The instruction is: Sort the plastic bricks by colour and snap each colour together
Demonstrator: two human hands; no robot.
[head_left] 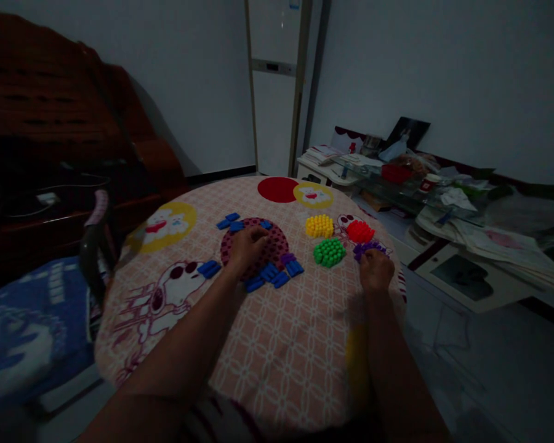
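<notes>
My left hand [249, 246] is over the round dark-red dotted patch [281, 239] printed on the tablecloth, fingers curled together; what they may hold is hidden. Around it lie small blue sticks in groups, such as the blue sticks [208, 269] to its left and the blue sticks [268, 272] nearer me. A few purple pieces [287, 258] touch the blue ones on the right. My right hand [377, 269] is closed at the near edge of a purple pile [368, 248]. Its fingertips are too dark to show what they pinch.
Beside the purple pile are yellow [319, 226], green [329, 252] and red [360, 231] piles of small pieces. The patterned tablecloth [277, 344] covers the round table. A chair [95, 240] stands left; a cluttered low cabinet [447, 246] is at the right.
</notes>
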